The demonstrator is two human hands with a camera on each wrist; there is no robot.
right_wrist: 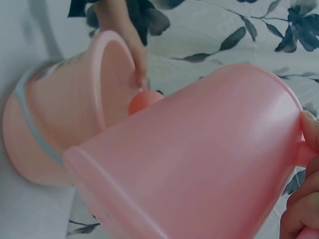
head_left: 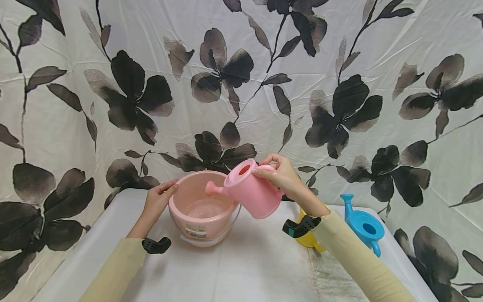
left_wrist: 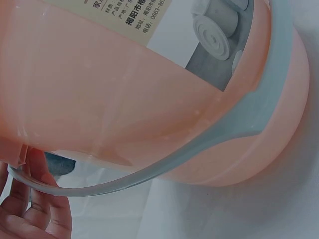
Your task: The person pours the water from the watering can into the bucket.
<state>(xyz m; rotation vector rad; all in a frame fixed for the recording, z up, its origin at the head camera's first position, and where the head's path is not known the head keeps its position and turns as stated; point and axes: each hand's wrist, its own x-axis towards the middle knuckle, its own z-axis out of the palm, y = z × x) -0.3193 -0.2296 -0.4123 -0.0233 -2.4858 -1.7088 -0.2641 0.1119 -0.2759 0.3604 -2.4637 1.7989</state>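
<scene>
A peach bucket (head_left: pixel 179 214) with a pale grey bail handle (left_wrist: pixel 219 132) stands upright on the table. My left hand (head_left: pixel 156 203) grips its rim at the left; in the left wrist view, curled fingers (left_wrist: pixel 55 214) show beside the rim and bail. My right hand (head_left: pixel 284 176) grips the handle of a pink watering can (head_left: pixel 254 195), held up and tilted toward the bucket. The can's round spout head (head_left: pixel 212 188) is over the bucket's opening. The bucket's inner floor looks glossy; I cannot tell whether water flows from the spout.
A yellow object (head_left: pixel 308 240), partly hidden by my right forearm, stands on the white-covered table (head_left: pixel 241 272). Right of it lies a blue watering can (head_left: pixel 364 226) near the table's right edge. Floral cloth (head_left: pixel 279 121) hangs behind the table.
</scene>
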